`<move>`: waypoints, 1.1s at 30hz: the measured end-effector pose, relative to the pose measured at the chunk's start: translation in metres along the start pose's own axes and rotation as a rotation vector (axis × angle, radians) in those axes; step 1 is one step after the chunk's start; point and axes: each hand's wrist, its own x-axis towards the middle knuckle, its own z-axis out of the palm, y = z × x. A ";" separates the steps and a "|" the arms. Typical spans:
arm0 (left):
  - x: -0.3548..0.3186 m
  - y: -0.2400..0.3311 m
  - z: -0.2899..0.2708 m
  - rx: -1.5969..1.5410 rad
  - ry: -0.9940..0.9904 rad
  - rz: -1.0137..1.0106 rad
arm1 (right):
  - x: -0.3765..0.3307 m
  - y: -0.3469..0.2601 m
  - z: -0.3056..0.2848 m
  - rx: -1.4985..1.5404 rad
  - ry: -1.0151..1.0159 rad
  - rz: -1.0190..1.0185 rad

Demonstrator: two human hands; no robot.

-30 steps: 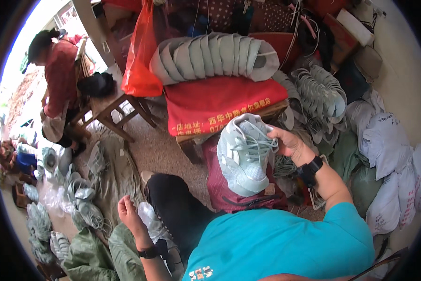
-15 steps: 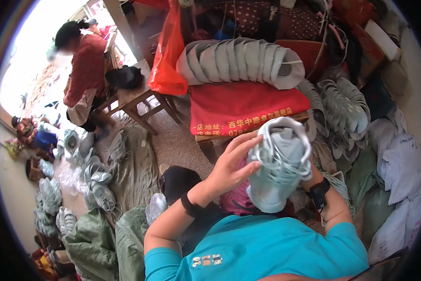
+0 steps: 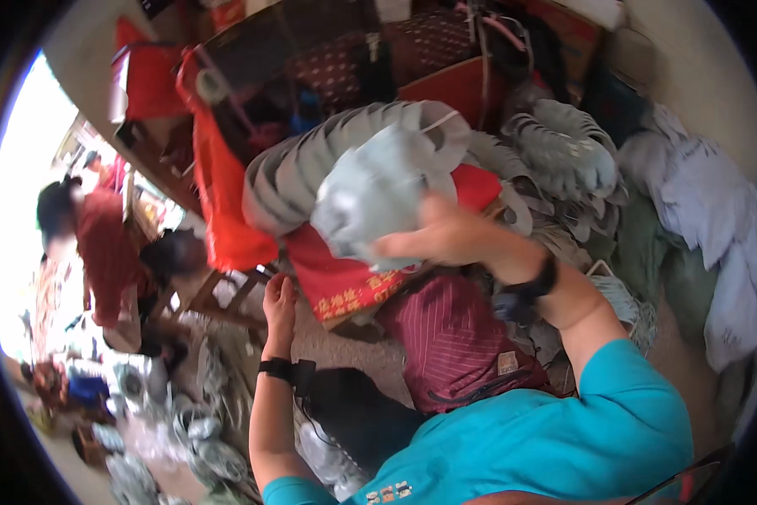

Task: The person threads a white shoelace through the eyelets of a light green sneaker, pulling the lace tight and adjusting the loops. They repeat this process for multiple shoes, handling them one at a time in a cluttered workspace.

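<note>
A pale grey-green lace-up sneaker (image 3: 370, 198), smeared by motion, is gripped in my right hand (image 3: 446, 236). My fingers and thumb hold one end of it, over a low stand covered with red cloth (image 3: 332, 290). Behind the shoe a curved row of nested grey shoe uppers (image 3: 290, 172) lies on that cloth, partly hidden by it. My left hand (image 3: 279, 305) is off to the left, away from the shoe, near a wooden stool (image 3: 206, 295). Nothing shows in it; its fingers are foreshortened and mostly turned out of sight.
A red plastic bag (image 3: 218, 202) hangs left of the stand. More stacked uppers (image 3: 563, 151) and white sacks (image 3: 690, 194) are at the right. Shoes and clear plastic (image 3: 172, 421) litter the floor at lower left. Another person (image 3: 105, 244) stands by the bright doorway.
The sneaker has moved left and away from my body, carried by my right hand, and has tilted over. My left hand has let go and dropped back to the left. The view has turned.
</note>
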 end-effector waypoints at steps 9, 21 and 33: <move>0.058 -0.026 0.009 -0.283 -0.116 0.036 | 0.077 0.095 0.041 -0.566 0.082 -0.431; 0.080 -0.026 0.004 -0.358 -0.157 -0.067 | 0.094 0.146 -0.149 -1.322 1.030 -0.262; -0.024 0.000 -0.047 0.237 -0.381 -0.176 | -0.012 0.125 -0.157 -0.812 0.918 -0.041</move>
